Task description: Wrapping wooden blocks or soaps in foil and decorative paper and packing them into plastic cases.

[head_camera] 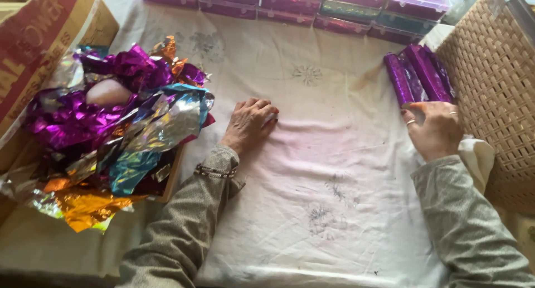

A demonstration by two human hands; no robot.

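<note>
Grey sleeves (184,232) came in from the bottom edge, both forearms lying over a white cloth (329,210) marked with faint grey smudges. On the left wrist sat a beaded bracelet (215,171). That left hand (249,124) rested palm down on the cloth with its fingers loosely curled, holding nothing. Just beside it, to the left, a heap of crinkled foil sheets (120,132) in purple, silver, blue and orange spilled over a shallow tray. Across the cloth, the right hand (436,129), with rings on its fingers, lay flat and open, fingertips touching the near ends of a small stack of purple foil-wrapped rolls (418,76). These rolls lay against a woven basket (496,93). Along the far edge stood a row of plastic boxes (356,3).
</note>
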